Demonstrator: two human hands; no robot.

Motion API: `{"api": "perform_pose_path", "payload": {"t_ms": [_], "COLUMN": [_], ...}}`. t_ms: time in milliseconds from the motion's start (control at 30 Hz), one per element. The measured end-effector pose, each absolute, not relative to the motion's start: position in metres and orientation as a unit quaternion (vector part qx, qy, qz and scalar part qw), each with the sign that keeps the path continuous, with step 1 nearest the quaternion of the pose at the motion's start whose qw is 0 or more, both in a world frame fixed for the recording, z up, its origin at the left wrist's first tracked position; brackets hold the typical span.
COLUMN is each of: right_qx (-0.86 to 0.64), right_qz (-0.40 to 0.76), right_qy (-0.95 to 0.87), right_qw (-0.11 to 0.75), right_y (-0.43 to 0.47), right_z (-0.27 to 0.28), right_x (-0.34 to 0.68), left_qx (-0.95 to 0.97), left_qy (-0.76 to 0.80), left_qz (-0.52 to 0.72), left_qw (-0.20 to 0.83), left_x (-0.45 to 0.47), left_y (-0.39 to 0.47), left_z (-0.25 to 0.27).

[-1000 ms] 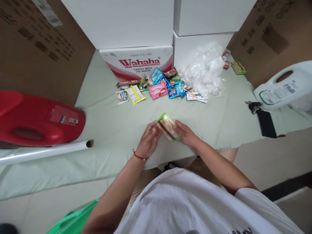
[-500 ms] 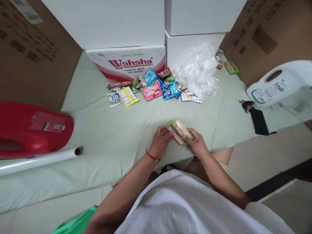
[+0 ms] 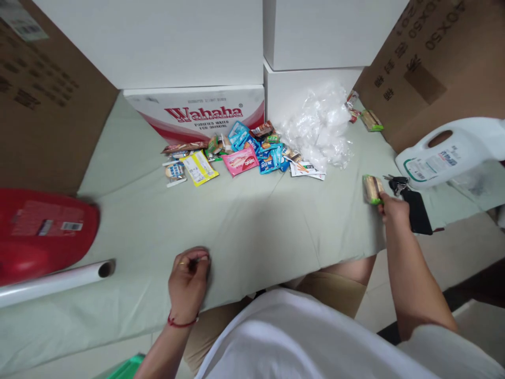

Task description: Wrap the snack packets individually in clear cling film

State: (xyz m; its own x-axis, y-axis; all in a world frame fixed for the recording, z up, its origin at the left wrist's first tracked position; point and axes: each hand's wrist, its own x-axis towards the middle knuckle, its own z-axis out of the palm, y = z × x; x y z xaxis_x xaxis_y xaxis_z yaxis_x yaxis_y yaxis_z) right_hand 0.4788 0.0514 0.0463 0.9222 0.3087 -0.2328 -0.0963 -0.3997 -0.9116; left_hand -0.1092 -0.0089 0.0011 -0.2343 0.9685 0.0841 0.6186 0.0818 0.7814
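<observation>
Left hand (image 3: 188, 284) curls; right hand (image 3: 395, 210) pinches, outstretched.

On our table (image 3: 272, 226), snacks (image 3: 240, 160) lie before a carton (image 3: 203, 113), left of plastic wrap (image 3: 317, 126). The packet (image 3: 372, 188) in our right hand (image 3: 395, 209) is left of keys (image 3: 397, 184) and phone (image 3: 418, 215).

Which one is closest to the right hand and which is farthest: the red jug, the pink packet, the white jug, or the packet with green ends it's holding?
From the right hand:
1. Green-ended packet: in its fingers.
2. White jug: just beyond, to the right.
3. Pink packet: off left, in the snack pile.
4. Red jug: far left side.
</observation>
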Motion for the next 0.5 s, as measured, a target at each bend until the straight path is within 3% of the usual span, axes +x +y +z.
{"api": "perform_pose_path", "payload": {"t_ms": [233,500], "right_qx": [-0.763,-0.742], "right_qz": [0.236,0.104], "right_qy": [-0.167,-0.316], "right_qw": [0.579,0.583], "right_y": [0.237,0.218], "right_z": [0.089,0.051], "right_x": [0.507,0.472], "left_qx": [0.735,0.728], "left_qy": [0.573,0.571], "left_qz": [0.336,0.349], "left_qw": [0.137,0.149], "left_x": [-0.084,-0.090], "left_y": [-0.011,-0.015], "left_z": [0.004,0.002]}}
